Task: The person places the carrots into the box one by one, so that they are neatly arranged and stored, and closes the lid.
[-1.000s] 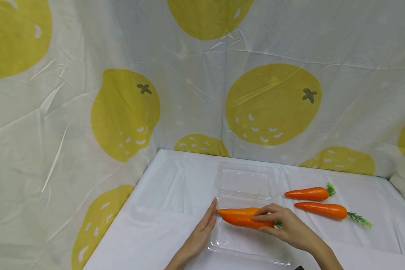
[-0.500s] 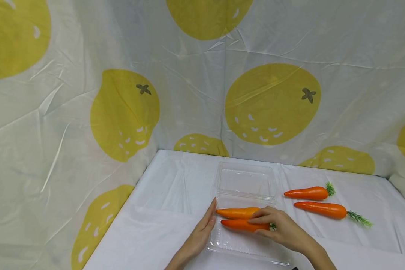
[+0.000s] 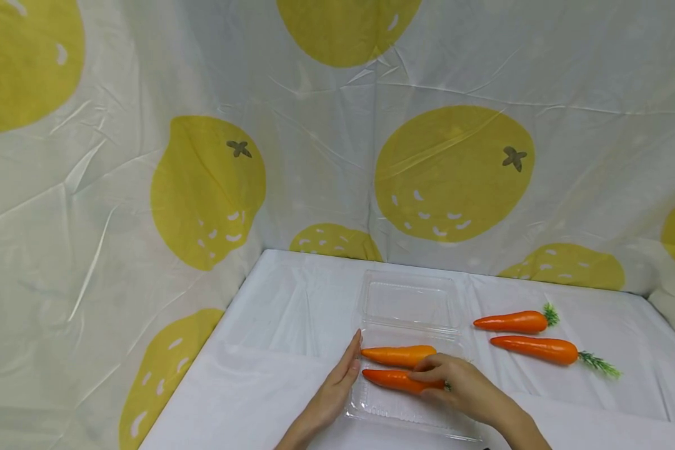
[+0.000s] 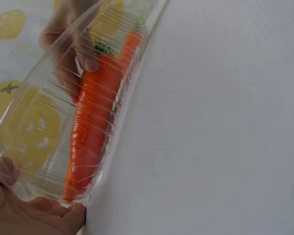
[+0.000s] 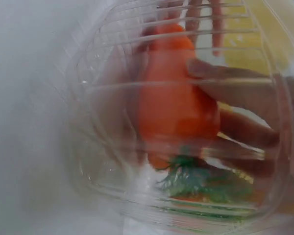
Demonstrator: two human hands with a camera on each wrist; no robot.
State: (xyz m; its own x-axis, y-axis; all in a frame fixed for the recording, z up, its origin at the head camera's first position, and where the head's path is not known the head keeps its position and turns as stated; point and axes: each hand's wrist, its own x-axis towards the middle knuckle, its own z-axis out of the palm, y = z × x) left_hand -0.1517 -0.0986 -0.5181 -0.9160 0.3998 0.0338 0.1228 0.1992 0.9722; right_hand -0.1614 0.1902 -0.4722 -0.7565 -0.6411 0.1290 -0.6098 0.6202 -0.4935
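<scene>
A clear plastic clamshell container (image 3: 410, 409) lies with its lid folded back. Inside, an orange carrot (image 3: 396, 355) and a redder carrot (image 3: 390, 379) lie side by side, tips to the left. My right hand (image 3: 458, 384) pinches the redder carrot near its leafy end, partly covering both carrots. The left wrist view shows that held carrot (image 4: 90, 112) through the ribbed wall. My left hand (image 3: 334, 390) rests against the container's left side, its fingers straight. Through the plastic in the right wrist view, the green leaves (image 5: 186, 178) look blurred.
Two more carrots with green tops, an upper carrot (image 3: 512, 322) and a lower carrot (image 3: 537, 350), lie right of the container. The container lid (image 3: 407, 301) spreads toward the back. Lemon-printed cloth (image 3: 315, 156) walls the white table at the back and left.
My right hand has moved the redder carrot down and slightly left, so a gap shows between it and the orange carrot. The left hand and container stay in place.
</scene>
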